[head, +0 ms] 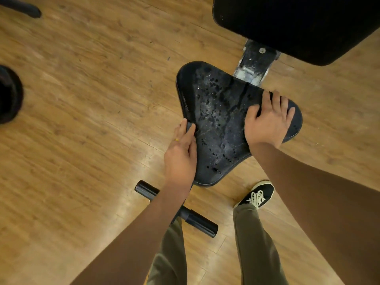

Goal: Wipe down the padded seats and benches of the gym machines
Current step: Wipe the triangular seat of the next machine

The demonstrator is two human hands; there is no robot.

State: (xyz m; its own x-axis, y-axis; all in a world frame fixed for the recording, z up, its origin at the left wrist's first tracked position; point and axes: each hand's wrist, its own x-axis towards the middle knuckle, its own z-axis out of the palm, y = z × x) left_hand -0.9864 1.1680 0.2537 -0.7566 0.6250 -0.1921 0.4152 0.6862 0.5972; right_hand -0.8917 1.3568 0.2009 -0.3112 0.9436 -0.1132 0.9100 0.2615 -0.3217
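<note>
Seat pad (218, 124) of the gym bench lies directly in front of the person, between both hands, low over the wooden floor (82, 99). It is roughly triangular. Its long axis runs from the narrow tip nearest the person's shoe (259, 194) up and away to the wide end, which faces the metal bracket (253, 62) and the larger back pad (298, 25) beyond. The tip therefore points back at the person.

Surface condition: droplets (213, 112) and streaks cover the middle of the pad, which looks wetted but not wiped dry.

Left hand (182, 153) is at the pad's left rim, thumb on top and fingers at the edge. It appears to hold the rim. Right hand (267, 122) lies flat on the far right corner, fingers spread and pressing down, closed on nothing that can be seen. Whether a dark cloth sits beneath it cannot be told against the black padding.

Judgement: the wet area lies to the left of the right hand and between the two hands, so the right hand is placed to sweep across the wide end and then down the long axis toward the tip, while the left steadies the pad. The back pad is well apart from both hands and is not being touched. A foot roller (202, 224) sits below, near the person's legs.
</note>
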